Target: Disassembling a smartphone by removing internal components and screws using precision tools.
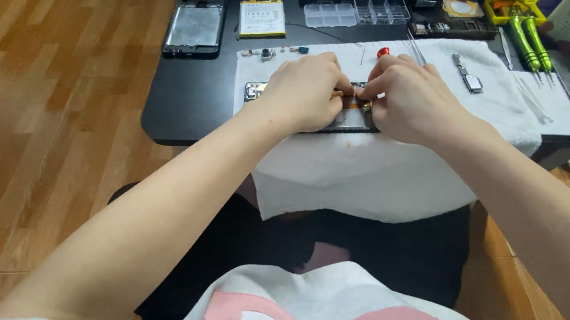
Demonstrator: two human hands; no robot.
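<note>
Both hands curled over an opened phone (346,113) lying flat on the white towel (397,172) — long axis running left to right, directly beneath the fingers. Left hand (303,91) pressed down on the phone's left half, fingers bent, pinning it. Right hand (411,99) pinched at an orange flex strip (351,104) near the phone's middle — equally near, fingertips almost meeting. Beyond the towel's far left corner, a bare phone frame (195,27).

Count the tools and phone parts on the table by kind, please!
Green-handled screwdrivers: 2
Red-handled screwdriver: 1
Tweezers: 1
Opened phone under both hands: 1
Phone frame: 1
Phone battery: 1
Clear compartment boxes: 2
Total: 9
</note>
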